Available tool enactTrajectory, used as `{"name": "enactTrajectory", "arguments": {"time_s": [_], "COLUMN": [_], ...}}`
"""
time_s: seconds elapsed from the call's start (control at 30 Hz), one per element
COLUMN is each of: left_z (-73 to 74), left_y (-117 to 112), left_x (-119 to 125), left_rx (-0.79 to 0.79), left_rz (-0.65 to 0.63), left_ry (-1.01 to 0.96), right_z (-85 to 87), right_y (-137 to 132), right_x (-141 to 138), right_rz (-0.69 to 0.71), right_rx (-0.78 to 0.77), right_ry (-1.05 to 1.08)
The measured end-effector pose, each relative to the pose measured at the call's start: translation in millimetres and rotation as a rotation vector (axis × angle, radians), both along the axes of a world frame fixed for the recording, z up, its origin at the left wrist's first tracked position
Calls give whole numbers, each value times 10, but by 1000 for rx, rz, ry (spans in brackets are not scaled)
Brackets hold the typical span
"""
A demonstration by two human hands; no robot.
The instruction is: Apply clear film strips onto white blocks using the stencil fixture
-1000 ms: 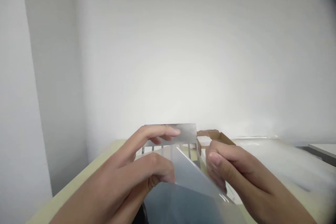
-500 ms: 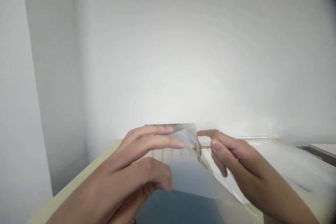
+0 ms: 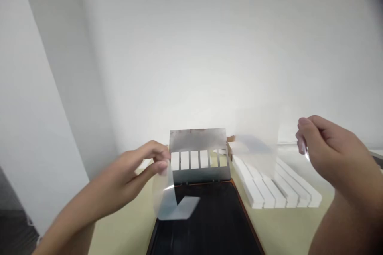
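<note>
My left hand [image 3: 143, 167] is closed in a pinch on a clear, bent plastic sheet [image 3: 164, 203], which hangs over the left edge of a black flat tray [image 3: 209, 219]. Raised at the right, my right hand [image 3: 326, 147] has its fingers pressed together on a thin clear film [image 3: 257, 139]. That film is blurred and see-through, and a bright glint shows at the fingertips. Behind the tray stands a metal plate [image 3: 200, 139] with a row of rectangular slots, joined to the tray's far edge. White shows through several slots.
Long white blocks [image 3: 278, 191] lie side by side to the right of the tray, partly seen through the film. A piece of brown cardboard [image 3: 230, 139] sits behind them. The pale yellow tabletop [image 3: 119, 223] meets a white wall [image 3: 191, 48].
My hands have moved apart, the right one up and to the right, the left one leftward. The sheet that covered the tray has come away, so the black surface and slotted plate now show.
</note>
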State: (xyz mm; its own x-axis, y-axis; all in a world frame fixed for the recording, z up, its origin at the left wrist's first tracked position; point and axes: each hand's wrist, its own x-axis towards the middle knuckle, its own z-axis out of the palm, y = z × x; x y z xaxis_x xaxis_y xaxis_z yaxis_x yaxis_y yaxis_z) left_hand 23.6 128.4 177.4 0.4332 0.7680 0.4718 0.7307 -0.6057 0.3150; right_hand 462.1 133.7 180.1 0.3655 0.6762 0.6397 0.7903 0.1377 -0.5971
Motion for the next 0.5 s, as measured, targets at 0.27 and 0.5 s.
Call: {"name": "enactTrajectory", "arguments": {"time_s": [0.27, 0.5], "left_z": [-513, -1057], "left_y": [561, 58], "left_x": [-187, -210], "left_rx": [-154, -113], "left_rz": [143, 21], "left_ry": [176, 201], "right_z": [33, 48], "right_y": [-137, -243], "right_x": [-151, -128], "right_rz": [390, 521], "right_rx": [70, 33], "right_ry": [-37, -9]}}
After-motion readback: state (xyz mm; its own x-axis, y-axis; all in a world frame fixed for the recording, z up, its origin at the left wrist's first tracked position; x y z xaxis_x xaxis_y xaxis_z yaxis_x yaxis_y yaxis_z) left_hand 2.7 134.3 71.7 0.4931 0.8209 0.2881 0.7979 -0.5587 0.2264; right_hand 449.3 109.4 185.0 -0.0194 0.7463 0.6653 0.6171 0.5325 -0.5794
